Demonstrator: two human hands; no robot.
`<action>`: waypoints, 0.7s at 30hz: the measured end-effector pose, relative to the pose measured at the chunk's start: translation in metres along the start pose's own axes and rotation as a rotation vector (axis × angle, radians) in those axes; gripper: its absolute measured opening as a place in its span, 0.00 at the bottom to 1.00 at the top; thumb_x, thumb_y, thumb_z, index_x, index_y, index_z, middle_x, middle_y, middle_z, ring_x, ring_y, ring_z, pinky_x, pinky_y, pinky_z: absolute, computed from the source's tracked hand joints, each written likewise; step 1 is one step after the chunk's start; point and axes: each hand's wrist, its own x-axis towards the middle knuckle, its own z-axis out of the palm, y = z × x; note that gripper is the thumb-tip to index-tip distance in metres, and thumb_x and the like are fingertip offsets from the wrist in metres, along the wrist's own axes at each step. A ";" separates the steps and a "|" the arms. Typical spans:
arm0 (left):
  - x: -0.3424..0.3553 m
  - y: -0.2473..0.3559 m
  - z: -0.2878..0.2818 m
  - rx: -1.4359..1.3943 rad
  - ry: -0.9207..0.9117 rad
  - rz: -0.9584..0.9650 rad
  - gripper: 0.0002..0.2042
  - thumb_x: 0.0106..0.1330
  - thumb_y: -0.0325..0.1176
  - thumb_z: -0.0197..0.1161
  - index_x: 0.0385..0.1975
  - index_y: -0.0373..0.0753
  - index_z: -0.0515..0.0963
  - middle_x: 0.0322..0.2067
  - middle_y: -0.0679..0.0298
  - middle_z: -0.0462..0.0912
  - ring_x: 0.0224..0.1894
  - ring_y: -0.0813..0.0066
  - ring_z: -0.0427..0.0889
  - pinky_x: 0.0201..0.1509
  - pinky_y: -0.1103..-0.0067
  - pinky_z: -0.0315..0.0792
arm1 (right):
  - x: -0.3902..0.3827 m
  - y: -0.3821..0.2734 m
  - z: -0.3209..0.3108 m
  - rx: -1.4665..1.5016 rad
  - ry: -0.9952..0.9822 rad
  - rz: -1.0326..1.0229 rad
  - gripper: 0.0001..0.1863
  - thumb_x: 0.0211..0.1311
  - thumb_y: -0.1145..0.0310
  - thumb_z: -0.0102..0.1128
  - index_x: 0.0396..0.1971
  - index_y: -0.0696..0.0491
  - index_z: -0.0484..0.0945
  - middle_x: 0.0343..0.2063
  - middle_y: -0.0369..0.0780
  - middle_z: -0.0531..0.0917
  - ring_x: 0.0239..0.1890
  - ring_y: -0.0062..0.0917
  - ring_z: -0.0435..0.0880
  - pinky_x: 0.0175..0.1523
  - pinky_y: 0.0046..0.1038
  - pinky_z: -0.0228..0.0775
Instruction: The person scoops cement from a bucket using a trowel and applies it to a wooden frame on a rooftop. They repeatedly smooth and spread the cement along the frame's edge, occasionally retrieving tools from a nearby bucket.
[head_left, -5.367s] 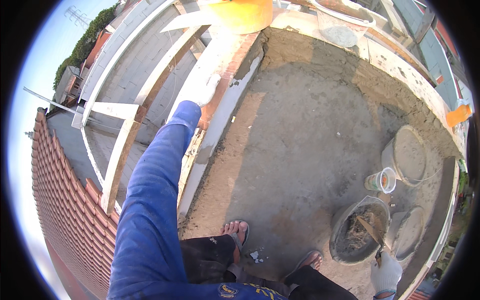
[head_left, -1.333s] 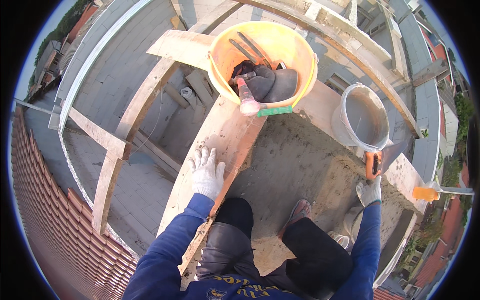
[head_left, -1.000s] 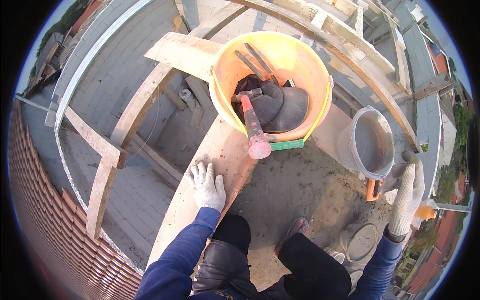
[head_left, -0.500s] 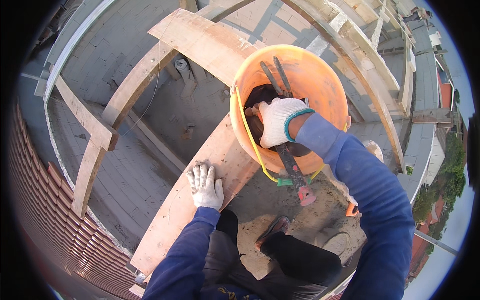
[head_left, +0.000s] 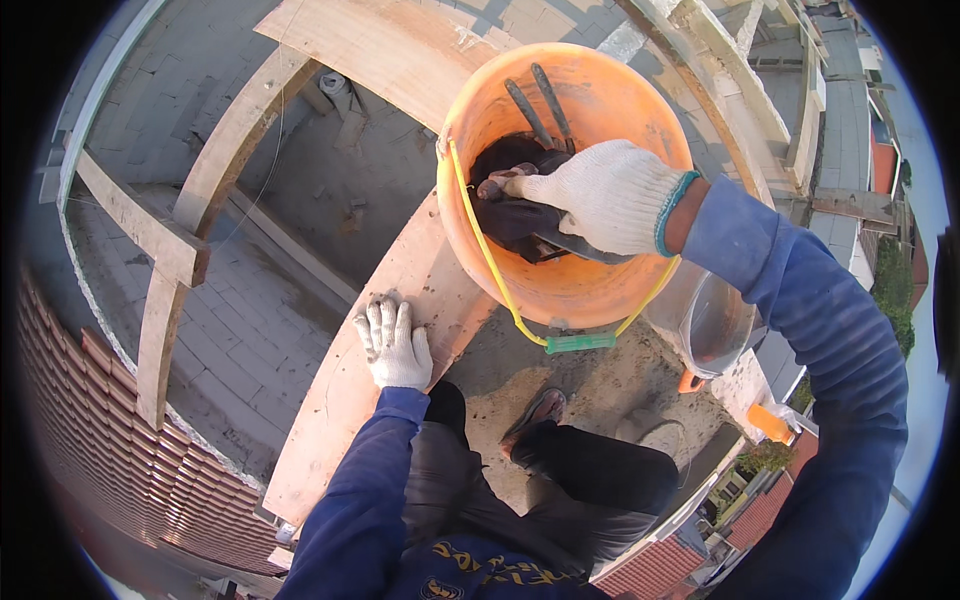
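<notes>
My right hand (head_left: 615, 195), in a white knitted glove with a teal cuff, reaches inside an orange bucket (head_left: 655, 125). Its fingers are closed, with bare fingertips against a crumpled black cloth-like thing (head_left: 515, 215); what they grip is partly hidden. Two dark tool handles (head_left: 545, 105) lean on the bucket's far inner wall. A yellow bail with a green grip (head_left: 580, 343) hangs over the near rim. My left hand (head_left: 392, 342), gloved in white, lies flat with fingers stretched on a curved wooden board (head_left: 330, 400), left of the bucket.
A translucent container (head_left: 715, 320) stands right of the bucket, with an orange bottle-like thing (head_left: 770, 422) farther down. Curved wooden frames (head_left: 245, 140) span a deep opening at left. Red roof tiles (head_left: 110, 440) lie beyond the wall. My sandalled foot (head_left: 535, 415) rests on a dusty surface.
My right hand has shifted right and up within the bucket. The dark tool with a red end, which stuck out over the near rim, no longer shows there. My left hand stays on the board.
</notes>
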 end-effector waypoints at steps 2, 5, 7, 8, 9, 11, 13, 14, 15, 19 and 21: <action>0.004 0.002 -0.005 0.017 -0.031 -0.020 0.25 0.69 0.35 0.66 0.65 0.35 0.81 0.71 0.46 0.77 0.80 0.40 0.64 0.87 0.44 0.47 | -0.006 0.017 -0.014 0.012 0.028 -0.032 0.28 0.73 0.65 0.63 0.72 0.37 0.78 0.41 0.45 0.92 0.42 0.44 0.92 0.47 0.46 0.84; 0.001 -0.001 0.000 0.004 0.026 -0.005 0.25 0.69 0.35 0.65 0.65 0.35 0.81 0.72 0.47 0.77 0.80 0.40 0.64 0.88 0.45 0.47 | 0.002 0.045 -0.039 0.028 -0.031 0.094 0.30 0.72 0.69 0.66 0.73 0.36 0.76 0.39 0.44 0.90 0.37 0.41 0.92 0.45 0.43 0.85; 0.000 -0.002 0.004 -0.010 0.044 0.016 0.24 0.69 0.36 0.65 0.65 0.35 0.81 0.72 0.47 0.76 0.81 0.40 0.64 0.87 0.44 0.46 | 0.006 0.050 -0.048 0.045 -0.066 0.297 0.27 0.70 0.70 0.68 0.69 0.39 0.80 0.40 0.45 0.90 0.39 0.40 0.92 0.48 0.42 0.85; -0.001 -0.002 0.006 -0.011 0.040 0.019 0.25 0.70 0.36 0.65 0.65 0.35 0.81 0.72 0.47 0.76 0.81 0.40 0.64 0.87 0.44 0.47 | 0.007 0.054 -0.048 0.007 -0.046 0.282 0.25 0.69 0.70 0.69 0.66 0.41 0.82 0.41 0.45 0.90 0.41 0.40 0.92 0.50 0.42 0.85; -0.001 -0.002 0.005 -0.011 0.034 0.022 0.25 0.70 0.36 0.65 0.65 0.35 0.81 0.73 0.47 0.76 0.81 0.40 0.64 0.87 0.44 0.47 | 0.008 0.057 -0.048 -0.030 -0.025 0.265 0.23 0.69 0.70 0.70 0.64 0.43 0.83 0.42 0.45 0.90 0.43 0.40 0.92 0.52 0.41 0.85; 0.001 -0.001 0.002 -0.008 0.010 0.026 0.25 0.70 0.36 0.65 0.66 0.35 0.80 0.73 0.47 0.75 0.81 0.40 0.63 0.87 0.44 0.46 | 0.007 0.059 -0.048 -0.041 -0.014 0.239 0.20 0.68 0.70 0.70 0.59 0.46 0.85 0.43 0.45 0.90 0.47 0.40 0.91 0.55 0.41 0.85; 0.001 -0.002 0.001 -0.004 0.012 0.022 0.25 0.70 0.36 0.65 0.66 0.35 0.80 0.73 0.47 0.75 0.81 0.40 0.63 0.87 0.44 0.46 | 0.005 0.057 -0.057 0.008 -0.029 0.210 0.17 0.68 0.70 0.70 0.56 0.49 0.85 0.45 0.46 0.90 0.49 0.40 0.91 0.57 0.41 0.84; -0.002 -0.004 0.004 -0.004 0.023 0.022 0.25 0.70 0.36 0.65 0.66 0.35 0.80 0.73 0.47 0.75 0.81 0.40 0.63 0.87 0.44 0.46 | 0.003 0.056 -0.057 0.009 -0.010 0.204 0.18 0.69 0.70 0.69 0.57 0.49 0.85 0.45 0.46 0.90 0.49 0.41 0.91 0.57 0.41 0.84; -0.001 -0.005 0.003 -0.003 0.036 0.024 0.25 0.70 0.36 0.65 0.66 0.35 0.80 0.73 0.47 0.75 0.81 0.40 0.63 0.87 0.44 0.46 | 0.001 0.057 -0.056 0.009 0.012 0.199 0.19 0.69 0.69 0.69 0.58 0.50 0.85 0.46 0.46 0.90 0.48 0.41 0.91 0.58 0.41 0.83; -0.002 0.000 0.004 0.001 0.025 0.018 0.24 0.69 0.36 0.65 0.65 0.35 0.81 0.71 0.46 0.76 0.80 0.39 0.64 0.87 0.45 0.47 | -0.031 0.068 -0.054 0.122 0.103 0.095 0.21 0.70 0.69 0.66 0.62 0.50 0.83 0.47 0.47 0.91 0.49 0.43 0.90 0.58 0.42 0.82; -0.001 0.001 0.005 0.017 0.041 0.021 0.24 0.69 0.38 0.66 0.63 0.34 0.82 0.70 0.46 0.78 0.79 0.39 0.65 0.87 0.44 0.48 | -0.059 0.074 -0.040 0.160 0.304 0.050 0.22 0.71 0.67 0.63 0.63 0.47 0.83 0.41 0.45 0.90 0.42 0.40 0.90 0.51 0.40 0.82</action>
